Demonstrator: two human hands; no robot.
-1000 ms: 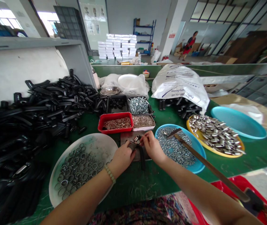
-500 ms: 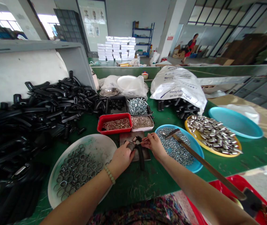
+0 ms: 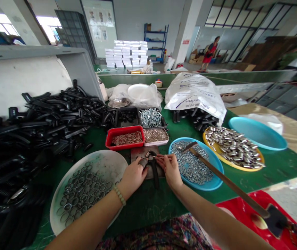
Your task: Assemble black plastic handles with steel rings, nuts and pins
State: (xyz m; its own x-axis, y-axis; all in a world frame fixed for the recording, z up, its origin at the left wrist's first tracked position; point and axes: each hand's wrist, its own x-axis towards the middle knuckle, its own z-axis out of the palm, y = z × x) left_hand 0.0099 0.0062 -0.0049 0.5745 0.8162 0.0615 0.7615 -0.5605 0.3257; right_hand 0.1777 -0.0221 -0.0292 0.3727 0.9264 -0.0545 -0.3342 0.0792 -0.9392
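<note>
My left hand (image 3: 135, 173), with a beaded bracelet at the wrist, is closed on a black curved handle (image 3: 154, 173) with a metal piece at its upper end. The handle lies over a flat metal plate (image 3: 135, 152) on the green table. My right hand (image 3: 171, 167) comes from the other side, its fingers pinched on a thin metal pin (image 3: 153, 156) that points at the handle's upper end. Whether the pin's tip is inside the handle, I cannot tell. A hammer (image 3: 211, 166) rests across the blue tray (image 3: 217, 185) of small metal nuts, right of my right hand.
A white tray (image 3: 57, 201) of metal rings stands at left, below piled black handles (image 3: 67, 107). Behind the plate are a red box (image 3: 124, 147) of pins, a white box (image 3: 155, 142) of small parts and screws (image 3: 150, 118). A yellow tray (image 3: 208, 147) holds metal sleeves.
My right hand has turned, its fingers now lying flatter along the pin at the handle. The left hand keeps its hold. The whole view has shifted slightly.
</note>
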